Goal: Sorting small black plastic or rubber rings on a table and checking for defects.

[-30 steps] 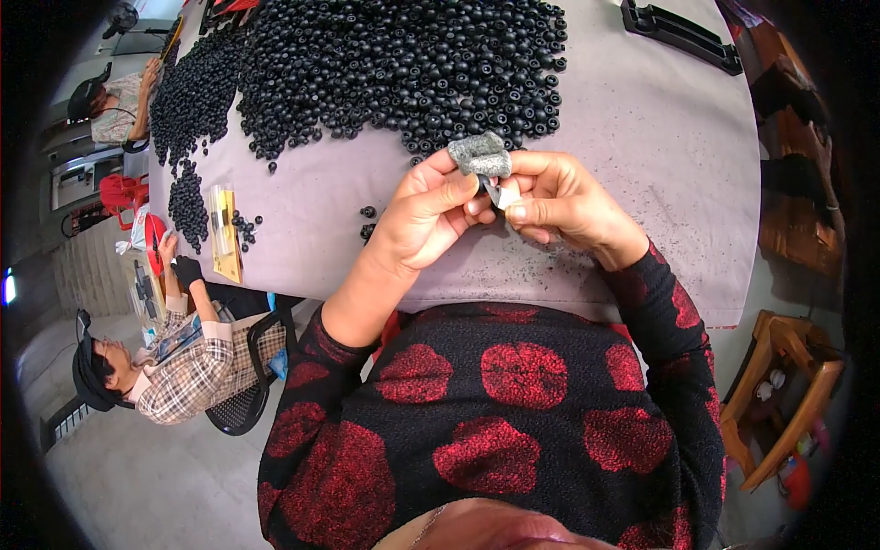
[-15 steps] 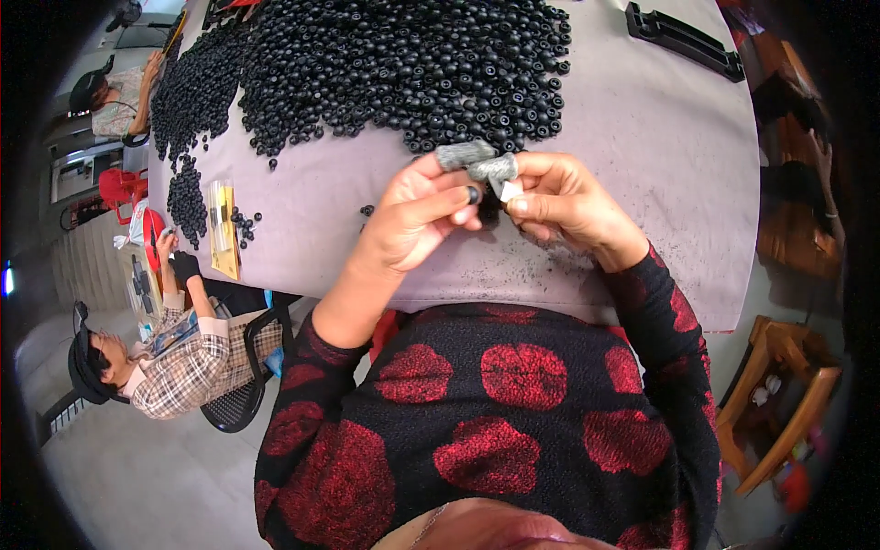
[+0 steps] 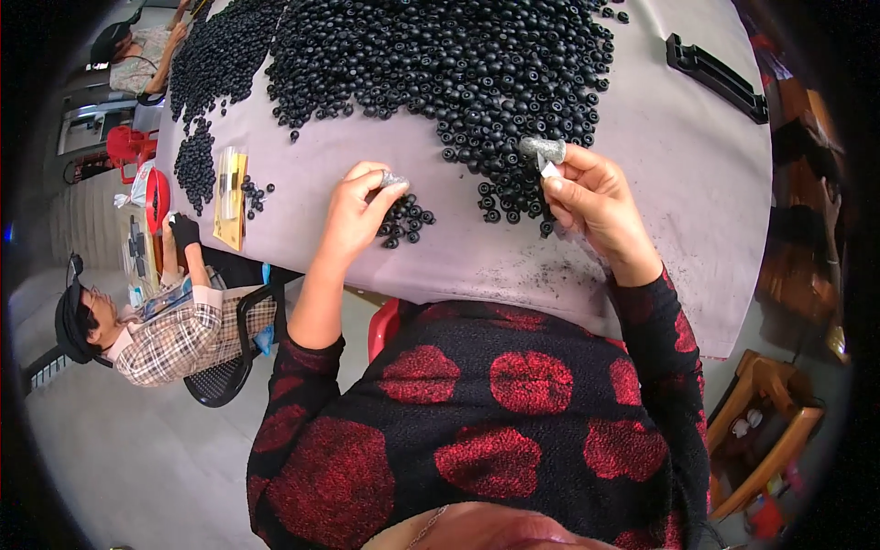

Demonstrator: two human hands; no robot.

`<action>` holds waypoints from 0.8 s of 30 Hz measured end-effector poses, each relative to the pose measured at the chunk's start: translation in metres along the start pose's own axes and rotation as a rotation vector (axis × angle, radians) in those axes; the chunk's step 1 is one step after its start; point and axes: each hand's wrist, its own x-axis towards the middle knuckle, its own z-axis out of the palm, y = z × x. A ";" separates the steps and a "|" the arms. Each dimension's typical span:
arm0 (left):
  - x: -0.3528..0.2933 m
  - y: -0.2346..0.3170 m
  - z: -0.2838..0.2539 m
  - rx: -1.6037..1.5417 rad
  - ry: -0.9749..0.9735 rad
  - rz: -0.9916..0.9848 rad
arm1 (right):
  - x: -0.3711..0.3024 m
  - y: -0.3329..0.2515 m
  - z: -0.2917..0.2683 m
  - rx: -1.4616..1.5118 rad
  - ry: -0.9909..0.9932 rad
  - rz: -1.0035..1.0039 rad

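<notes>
My left hand (image 3: 356, 211) is closed, thumb and grey-wrapped fingertip pressed together over a small group of round black parts (image 3: 408, 222). Whatever lies between those fingertips, if anything, is hidden. My right hand (image 3: 591, 197) pinches a small pale, flat, pointed piece (image 3: 549, 170) between thumb and forefinger. A grey wrapping (image 3: 543, 149) covers that forefinger's tip. Just beyond and beside this hand spreads a large heap of button-like round black parts (image 3: 431, 69), some with a hole or recess in the face.
Dark crumbs (image 3: 541, 275) litter the pale tablecloth (image 3: 678, 202) near its front edge. A long black holder (image 3: 717, 81) lies far right. Toward the left are a yellow card with a clear sleeve (image 3: 230, 197) and smaller black heaps (image 3: 225, 64). A co-worker in plaid (image 3: 174, 339) sits left.
My hands have parted. The left, which pinched a round black part beside the pale piece, has moved left to the small group. The right has shifted right, keeping the piece.
</notes>
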 end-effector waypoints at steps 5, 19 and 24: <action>0.040 0.021 0.011 0.105 0.106 0.103 | -0.001 -0.003 0.005 -0.007 0.000 0.004; 0.071 0.023 0.042 0.080 0.036 0.034 | -0.001 -0.003 0.005 -0.037 -0.001 0.036; 0.053 0.042 0.035 0.079 0.171 0.172 | -0.001 -0.003 0.005 -0.022 0.012 0.011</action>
